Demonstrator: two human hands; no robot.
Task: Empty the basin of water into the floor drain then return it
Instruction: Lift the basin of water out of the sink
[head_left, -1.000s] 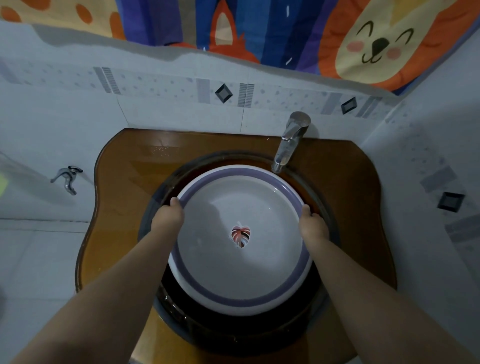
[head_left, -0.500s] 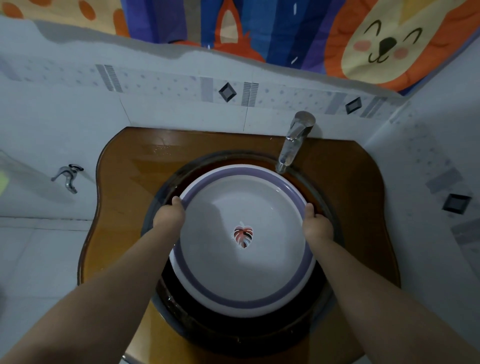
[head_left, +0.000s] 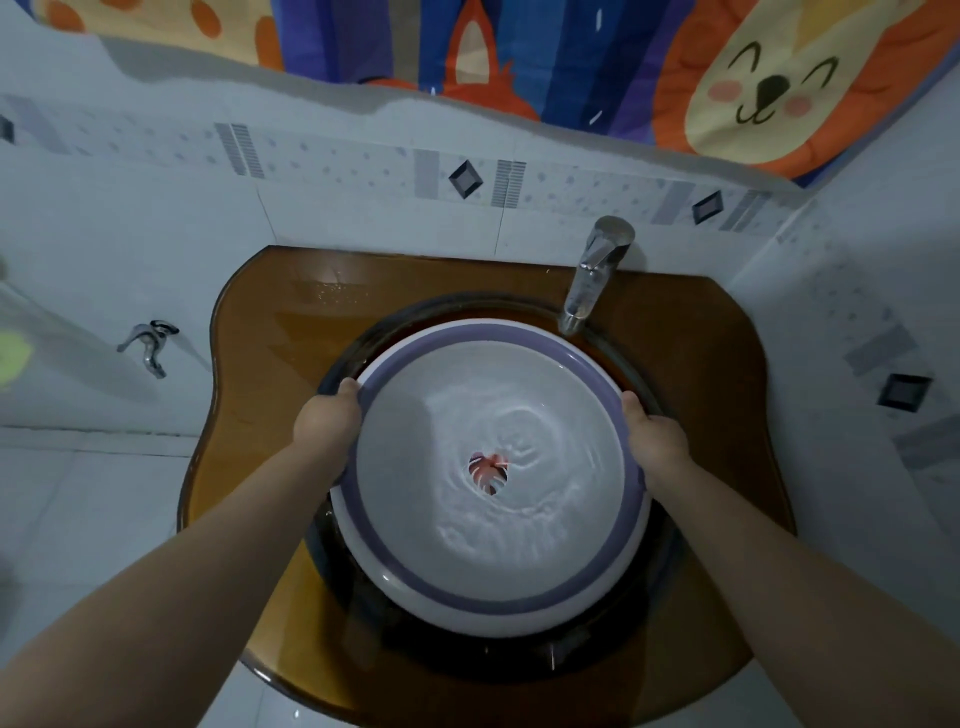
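A round white basin (head_left: 410, 540) with a purple band under its rim and a red leaf print on its bottom sits in the dark glass sink bowl (head_left: 613, 654). It holds water, and the surface is rippling. My left hand (head_left: 327, 421) grips the basin's left rim. My right hand (head_left: 655, 439) grips the right rim. The floor drain is not in view.
A chrome faucet (head_left: 592, 280) stands at the back right of the amber glass counter (head_left: 270, 332), its spout close over the basin's far rim. A small wall tap (head_left: 148, 345) sticks out at the left. Tiled walls close in behind and to the right. White floor tiles (head_left: 78, 519) lie to the left.
The water was still and is now rippling. The basin has shifted slightly in the sink, with both hands still on its rim.
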